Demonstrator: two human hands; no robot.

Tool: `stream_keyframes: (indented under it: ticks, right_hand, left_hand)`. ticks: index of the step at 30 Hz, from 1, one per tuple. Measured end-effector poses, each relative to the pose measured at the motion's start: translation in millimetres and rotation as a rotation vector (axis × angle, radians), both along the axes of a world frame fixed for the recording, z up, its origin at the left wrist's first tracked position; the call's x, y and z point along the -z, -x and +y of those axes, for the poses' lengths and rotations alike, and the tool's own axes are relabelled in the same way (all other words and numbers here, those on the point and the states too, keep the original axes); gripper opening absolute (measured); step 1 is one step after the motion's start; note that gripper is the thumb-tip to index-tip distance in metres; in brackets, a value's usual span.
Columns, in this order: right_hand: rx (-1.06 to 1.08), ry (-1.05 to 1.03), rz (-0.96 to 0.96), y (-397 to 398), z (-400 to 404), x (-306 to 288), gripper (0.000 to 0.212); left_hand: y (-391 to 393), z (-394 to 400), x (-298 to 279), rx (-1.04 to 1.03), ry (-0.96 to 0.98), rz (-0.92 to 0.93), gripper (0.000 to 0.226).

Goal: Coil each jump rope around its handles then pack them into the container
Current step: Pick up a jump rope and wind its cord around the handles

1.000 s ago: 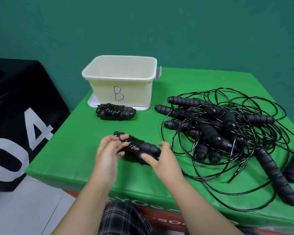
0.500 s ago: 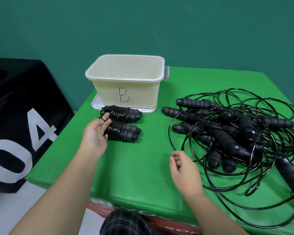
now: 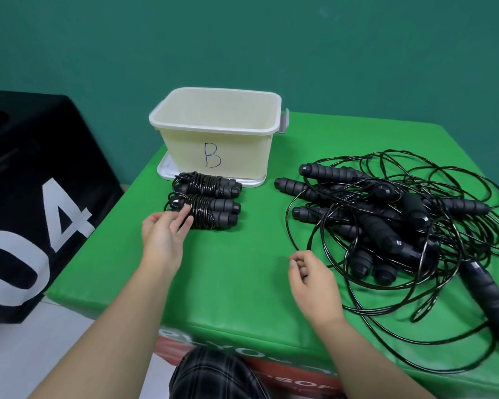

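Note:
A cream container (image 3: 185, 128) marked "B" stands empty at the back of the green table (image 3: 236, 272). Two coiled jump ropes lie side by side just in front of it: the far bundle (image 3: 213, 183) and the near bundle (image 3: 218, 215). My left hand (image 3: 163, 236) touches the left end of the near bundle with relaxed fingers. My right hand (image 3: 314, 280) hovers over the table's middle, fingers loosely curled and holding nothing, at the edge of a tangled pile of uncoiled black ropes and handles (image 3: 386, 217).
The container sits on its white lid (image 3: 167, 171). A black box with a white "04" (image 3: 26, 203) stands left of the table. One thick handle (image 3: 490, 298) lies at the front right. Loose rope loops spread to the right edge.
My left hand carried the coiled rope from the table's middle back to the first bundle and set it down beside it. My right hand let go and drew away.

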State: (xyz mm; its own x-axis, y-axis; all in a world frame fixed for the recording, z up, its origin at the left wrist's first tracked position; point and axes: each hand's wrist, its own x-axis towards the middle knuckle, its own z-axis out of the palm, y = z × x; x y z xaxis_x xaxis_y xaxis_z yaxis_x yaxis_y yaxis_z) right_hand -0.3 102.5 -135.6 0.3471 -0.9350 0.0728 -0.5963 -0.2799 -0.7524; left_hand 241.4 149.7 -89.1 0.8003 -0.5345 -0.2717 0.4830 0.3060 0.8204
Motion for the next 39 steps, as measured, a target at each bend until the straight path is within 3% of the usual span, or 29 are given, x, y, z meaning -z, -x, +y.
stream_keyframes:
  ticks: [8,15,17,21,25,30,33,39]
  right_hand:
    - [0.061,-0.081,-0.251,10.1,5.0,-2.6,0.021]
    - [0.144,0.34,-0.436,28.5,-14.3,-56.8,0.019]
    - [0.192,0.441,-0.479,39.0,-29.3,-82.1,0.019]
    - [0.362,0.552,-0.304,63.8,-71.0,-127.2,0.017]
    - [0.458,0.356,0.01,82.8,-134.4,-141.7,0.022]
    - [0.264,0.024,0.259,81.2,-170.6,-116.7,0.048]
    - [0.17,-0.154,0.378,74.7,-173.5,-104.4,0.053]
    - [0.177,-0.081,0.408,76.5,-170.0,-104.1,0.043]
  left_hand:
    - [64.9,20.1,19.4,0.283,-0.081,0.03,0.021]
    - [133.7,-3.4,27.5,0.579,-0.04,0.062,0.012]
    - [140.8,-6.1,28.7,0.629,-0.071,0.04,0.02]
    - [133.2,-7.4,25.5,0.683,-0.159,0.057,0.032]
    - [129.2,-11.7,21.8,0.696,-0.216,0.078,0.021]
    - [128.2,-15.7,25.8,0.688,-0.199,0.052,0.022]
    - [128.6,-18.1,29.0,0.671,-0.162,0.102,0.021]
    - [127.8,-19.1,29.6,0.671,-0.132,0.124,0.021]
